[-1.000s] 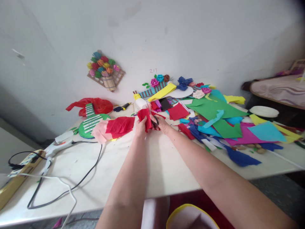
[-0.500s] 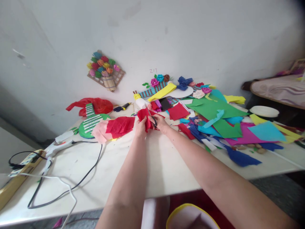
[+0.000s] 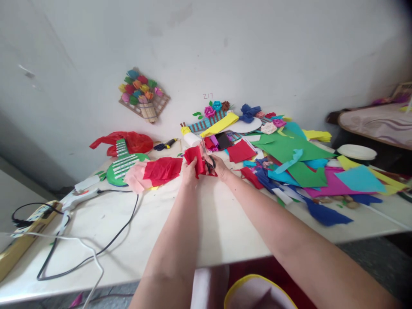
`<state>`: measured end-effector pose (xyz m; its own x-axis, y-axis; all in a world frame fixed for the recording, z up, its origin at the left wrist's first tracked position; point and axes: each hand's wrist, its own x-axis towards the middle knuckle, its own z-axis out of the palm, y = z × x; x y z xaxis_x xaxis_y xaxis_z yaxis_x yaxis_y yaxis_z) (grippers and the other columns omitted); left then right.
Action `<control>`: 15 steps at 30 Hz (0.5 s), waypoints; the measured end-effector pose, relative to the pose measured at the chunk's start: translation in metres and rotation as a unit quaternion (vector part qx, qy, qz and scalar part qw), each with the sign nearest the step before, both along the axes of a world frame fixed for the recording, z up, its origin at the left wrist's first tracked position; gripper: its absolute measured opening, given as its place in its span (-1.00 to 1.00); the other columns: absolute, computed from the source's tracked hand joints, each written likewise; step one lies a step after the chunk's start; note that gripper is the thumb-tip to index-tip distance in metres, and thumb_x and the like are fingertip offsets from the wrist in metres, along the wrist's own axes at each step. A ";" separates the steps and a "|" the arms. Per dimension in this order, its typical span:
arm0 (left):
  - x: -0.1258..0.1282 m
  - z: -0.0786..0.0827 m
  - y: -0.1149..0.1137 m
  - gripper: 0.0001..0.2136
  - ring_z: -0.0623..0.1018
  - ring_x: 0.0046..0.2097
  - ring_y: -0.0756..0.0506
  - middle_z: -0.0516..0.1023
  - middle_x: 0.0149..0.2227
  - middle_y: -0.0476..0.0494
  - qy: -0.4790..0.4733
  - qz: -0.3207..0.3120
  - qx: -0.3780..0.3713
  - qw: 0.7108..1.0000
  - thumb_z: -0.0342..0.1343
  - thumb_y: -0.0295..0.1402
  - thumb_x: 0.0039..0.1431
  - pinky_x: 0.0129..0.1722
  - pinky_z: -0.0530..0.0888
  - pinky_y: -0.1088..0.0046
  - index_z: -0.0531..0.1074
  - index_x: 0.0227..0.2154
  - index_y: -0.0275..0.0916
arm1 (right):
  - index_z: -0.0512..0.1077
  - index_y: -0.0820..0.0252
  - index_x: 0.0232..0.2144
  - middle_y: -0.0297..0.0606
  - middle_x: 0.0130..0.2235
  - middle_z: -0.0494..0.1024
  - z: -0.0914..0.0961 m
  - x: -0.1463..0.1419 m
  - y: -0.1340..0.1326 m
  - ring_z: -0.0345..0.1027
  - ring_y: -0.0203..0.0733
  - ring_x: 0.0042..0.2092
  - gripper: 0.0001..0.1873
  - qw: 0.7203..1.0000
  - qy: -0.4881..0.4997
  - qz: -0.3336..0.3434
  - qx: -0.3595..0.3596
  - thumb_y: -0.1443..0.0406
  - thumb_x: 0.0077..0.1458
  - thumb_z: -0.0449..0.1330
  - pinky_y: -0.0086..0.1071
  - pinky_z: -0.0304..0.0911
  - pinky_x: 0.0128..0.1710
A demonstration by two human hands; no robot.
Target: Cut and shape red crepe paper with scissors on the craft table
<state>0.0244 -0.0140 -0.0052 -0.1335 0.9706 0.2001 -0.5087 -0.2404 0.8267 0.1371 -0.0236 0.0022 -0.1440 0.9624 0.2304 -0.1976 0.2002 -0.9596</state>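
My left hand (image 3: 189, 171) is closed on a folded piece of red paper (image 3: 192, 155), which it holds up above the white table. Close beside it, my right hand (image 3: 220, 166) grips a pair of scissors (image 3: 210, 162) by the dark handles. The blades point up and away, along the right side of the red paper. Whether they touch the paper I cannot tell. A flat stack of red crepe paper (image 3: 163, 169) lies left of my left hand, partly over a pale pink sheet (image 3: 136, 176).
At left are a green guitar-shaped craft (image 3: 121, 143), a glue gun (image 3: 77, 200) with its black cord, and a power strip (image 3: 35, 221). Coloured paper, including a large green sheet (image 3: 289, 146), is heaped at right. Behind my hands lie a white roll (image 3: 191, 139) and pliers (image 3: 165, 145).
The scissors and my right hand have shifted slightly right, away from my left hand. The red paper in my left hand looks flatter and more neatly folded.
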 end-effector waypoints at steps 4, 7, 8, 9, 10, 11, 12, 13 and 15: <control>-0.003 -0.004 0.005 -0.69 0.51 -0.47 -0.08 0.52 -0.42 -0.20 -0.001 0.006 0.013 1.000 0.21 -0.28 -0.20 -0.38 0.44 0.35 0.39 -0.38 -0.36 | 0.25 0.23 -0.46 -0.41 -0.68 0.35 0.003 0.004 -0.001 0.21 -0.40 -0.71 -0.61 1.000 0.012 -0.015 -0.009 0.00 -0.07 0.11 -0.60 -0.13 -0.83; -0.005 -0.009 0.012 -0.65 0.52 -0.38 -0.10 0.52 -0.39 -0.21 -0.001 0.071 0.009 0.997 0.23 -0.26 -0.24 -0.31 0.43 0.35 0.40 -0.35 -0.35 | 0.21 0.22 -0.53 -0.44 -0.72 0.32 0.007 0.007 -0.003 0.18 -0.42 -0.73 -0.65 0.999 0.001 -0.047 -0.027 0.05 -0.07 0.15 -0.60 -0.11 -0.83; -0.006 -0.010 0.015 -0.65 0.52 -0.37 -0.10 0.52 -0.40 -0.20 0.000 0.093 0.005 0.996 0.24 -0.25 -0.26 -0.30 0.43 0.35 0.41 -0.36 -0.35 | 0.20 0.22 -0.54 -0.44 -0.73 0.32 0.008 0.008 -0.003 0.18 -0.42 -0.74 -0.65 0.998 -0.008 -0.051 -0.030 0.06 -0.08 0.16 -0.60 -0.11 -0.83; -0.007 -0.012 0.017 -0.65 0.52 -0.36 -0.10 0.52 -0.40 -0.19 -0.004 0.115 0.003 0.993 0.25 -0.25 -0.27 -0.30 0.43 0.35 0.41 -0.37 -0.34 | 0.20 0.22 -0.55 -0.44 -0.74 0.31 0.008 0.008 -0.003 0.18 -0.42 -0.74 -0.65 0.998 -0.018 -0.051 -0.031 0.06 -0.09 0.17 -0.60 -0.11 -0.84; -0.009 -0.013 0.020 -0.64 0.52 -0.36 -0.11 0.51 -0.40 -0.18 -0.008 0.133 -0.001 0.991 0.25 -0.25 -0.28 -0.30 0.43 0.34 0.42 -0.38 -0.35 | 0.21 0.22 -0.55 -0.44 -0.73 0.32 0.008 0.009 -0.002 0.18 -0.41 -0.74 -0.64 0.998 -0.028 -0.045 -0.031 0.06 -0.10 0.18 -0.60 -0.11 -0.84; -0.010 -0.014 0.022 -0.65 0.52 -0.36 -0.11 0.51 -0.39 -0.18 -0.010 0.149 -0.005 0.989 0.25 -0.25 -0.28 -0.30 0.43 0.34 0.42 -0.38 -0.35 | 0.22 0.23 -0.55 -0.42 -0.72 0.34 0.007 0.010 -0.001 0.19 -0.40 -0.75 -0.63 0.998 -0.036 -0.037 -0.031 0.06 -0.12 0.19 -0.59 -0.11 -0.85; -0.012 -0.014 0.023 -0.65 0.52 -0.36 -0.10 0.51 -0.39 -0.18 -0.013 0.166 -0.009 0.986 0.24 -0.26 -0.28 -0.30 0.43 0.35 0.41 -0.38 -0.34 | 0.23 0.24 -0.55 -0.40 -0.71 0.36 0.006 0.010 -0.001 0.20 -0.40 -0.74 -0.63 0.998 -0.043 -0.026 -0.034 0.05 -0.12 0.19 -0.59 -0.10 -0.85; -0.014 -0.014 0.025 -0.66 0.52 -0.37 -0.10 0.50 -0.39 -0.18 -0.014 0.183 -0.014 0.983 0.23 -0.26 -0.27 -0.31 0.43 0.35 0.41 -0.38 -0.34 | 0.25 0.25 -0.54 -0.38 -0.69 0.38 0.006 0.011 0.000 0.20 -0.40 -0.74 -0.61 0.998 -0.047 -0.011 -0.040 0.03 -0.12 0.19 -0.59 -0.09 -0.85; -0.019 -0.014 0.027 -0.68 0.52 -0.37 -0.10 0.49 -0.39 -0.17 -0.018 0.224 -0.022 0.974 0.20 -0.26 -0.23 -0.32 0.44 0.37 0.39 -0.37 -0.33 | 0.29 0.28 -0.51 -0.32 -0.67 0.42 0.005 0.011 -0.001 0.21 -0.41 -0.73 -0.59 0.996 -0.054 0.036 -0.065 0.01 -0.11 0.17 -0.59 -0.07 -0.83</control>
<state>0.0057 0.0129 -0.0195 -0.5521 0.8208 0.1466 -0.3892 -0.4092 0.8253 0.1482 -0.0248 0.0076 -0.2312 0.9693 0.0835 -0.1008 0.0615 -0.9930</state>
